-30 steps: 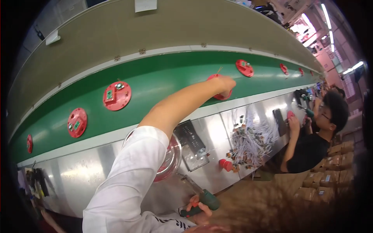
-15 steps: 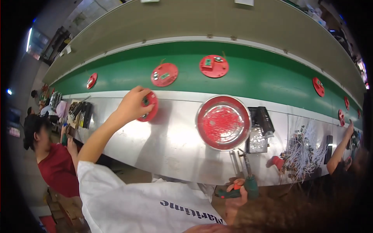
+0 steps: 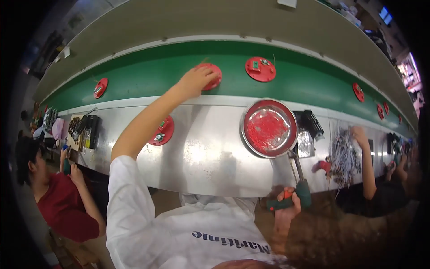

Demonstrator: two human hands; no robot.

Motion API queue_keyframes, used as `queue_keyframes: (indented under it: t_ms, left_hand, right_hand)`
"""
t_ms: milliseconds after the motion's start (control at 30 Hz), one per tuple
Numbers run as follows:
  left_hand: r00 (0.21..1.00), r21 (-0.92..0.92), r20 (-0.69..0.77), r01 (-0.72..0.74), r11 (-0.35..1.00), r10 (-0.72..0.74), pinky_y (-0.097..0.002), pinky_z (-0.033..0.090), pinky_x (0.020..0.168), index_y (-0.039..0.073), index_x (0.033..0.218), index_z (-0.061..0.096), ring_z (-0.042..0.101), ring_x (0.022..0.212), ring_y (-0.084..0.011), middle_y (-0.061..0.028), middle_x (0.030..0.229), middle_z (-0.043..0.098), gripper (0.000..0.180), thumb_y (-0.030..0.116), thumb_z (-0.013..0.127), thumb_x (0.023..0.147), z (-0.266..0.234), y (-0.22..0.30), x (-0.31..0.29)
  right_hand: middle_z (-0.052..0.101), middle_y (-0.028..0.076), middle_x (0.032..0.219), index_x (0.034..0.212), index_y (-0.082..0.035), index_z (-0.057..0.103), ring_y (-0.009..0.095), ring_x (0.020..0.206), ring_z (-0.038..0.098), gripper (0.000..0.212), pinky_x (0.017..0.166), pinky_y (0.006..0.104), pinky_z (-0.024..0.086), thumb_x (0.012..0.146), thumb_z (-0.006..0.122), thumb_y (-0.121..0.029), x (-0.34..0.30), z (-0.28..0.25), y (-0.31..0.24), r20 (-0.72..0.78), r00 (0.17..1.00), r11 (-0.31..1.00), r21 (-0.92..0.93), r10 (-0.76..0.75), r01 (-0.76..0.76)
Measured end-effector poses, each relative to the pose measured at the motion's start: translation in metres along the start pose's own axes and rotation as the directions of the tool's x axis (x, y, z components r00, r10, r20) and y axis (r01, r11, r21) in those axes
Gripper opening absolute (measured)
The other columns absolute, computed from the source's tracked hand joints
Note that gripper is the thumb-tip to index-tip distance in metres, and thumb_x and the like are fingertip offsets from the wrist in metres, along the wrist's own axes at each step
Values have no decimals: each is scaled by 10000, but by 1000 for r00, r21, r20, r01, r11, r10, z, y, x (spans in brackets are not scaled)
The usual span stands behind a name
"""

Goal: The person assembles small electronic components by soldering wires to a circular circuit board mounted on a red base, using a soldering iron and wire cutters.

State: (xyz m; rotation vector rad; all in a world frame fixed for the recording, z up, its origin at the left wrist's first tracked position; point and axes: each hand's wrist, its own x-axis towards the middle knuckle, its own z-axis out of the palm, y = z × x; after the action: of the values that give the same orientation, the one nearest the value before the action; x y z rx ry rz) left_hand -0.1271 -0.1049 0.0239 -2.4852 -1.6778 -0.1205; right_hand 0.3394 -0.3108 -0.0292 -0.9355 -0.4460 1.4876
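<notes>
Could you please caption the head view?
Left hand at a round red disc, right hand holding a green pistol-shaped tool.

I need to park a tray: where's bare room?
On the metal bench, between its red disc and the bowl; on the green strip, between the disc behind the bowl and the next disc rightward. Crowded: right of the bowl, black box and wire bundle.
</notes>
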Motion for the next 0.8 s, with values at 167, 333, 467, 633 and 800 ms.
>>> queue_keyframes:
  t_ms: [167, 333, 467, 633, 800]
  left_hand:
    - [959, 24, 281, 43, 999, -48, -418, 468, 948, 118, 1168, 565, 556, 1148, -316, -104, 1199, 582, 472, 36, 684, 718, -11, 17, 36]
    - [995, -121, 87, -32, 992, 42, -426, 498, 848, 84, 1096, 568, 604, 1022, -322, -123, 1074, 632, 508, 72, 746, 621, -29, 20, 28]
    - [957, -153, 187, 252, 956, -223, -419, 538, 783, 54, 995, 617, 658, 898, -344, -159, 910, 679, 475, 382, 727, 670, -86, 90, 11]
    - [766, -105, 593, 377, 920, -246, -413, 565, 651, 10, 720, 713, 687, 686, -365, -181, 668, 676, 595, 602, 660, 711, -83, 171, -29]
    - [716, -69, 667, 335, 940, -206, -425, 555, 643, 19, 762, 703, 678, 677, -358, -184, 696, 669, 598, 615, 655, 753, -83, 195, -20]
  right_hand:
    - [583, 156, 950, 963, 6, 550, 226, 639, 557, 221, 596, 314, 460, 824, 559, -166, -4, 0, 7, -1, 999, 997, 60, 48, -48]
    - [567, 150, 956, 948, 5, 543, 217, 629, 546, 227, 601, 308, 453, 836, 552, -193, 0, 4, 7, 5, 997, 996, 59, 73, -73]
    - [558, 143, 960, 945, 2, 533, 212, 611, 537, 232, 587, 301, 445, 846, 546, -208, 0, -1, 6, 8, 995, 990, 96, 101, -102]
    - [555, 157, 962, 944, 17, 534, 219, 605, 554, 231, 592, 308, 458, 834, 538, -186, -2, 3, 1, 11, 994, 988, 104, 113, -113]
    - [543, 142, 968, 951, 14, 524, 215, 583, 540, 260, 580, 295, 438, 834, 560, -215, -1, 0, 1, 17, 990, 989, 49, 139, -139]
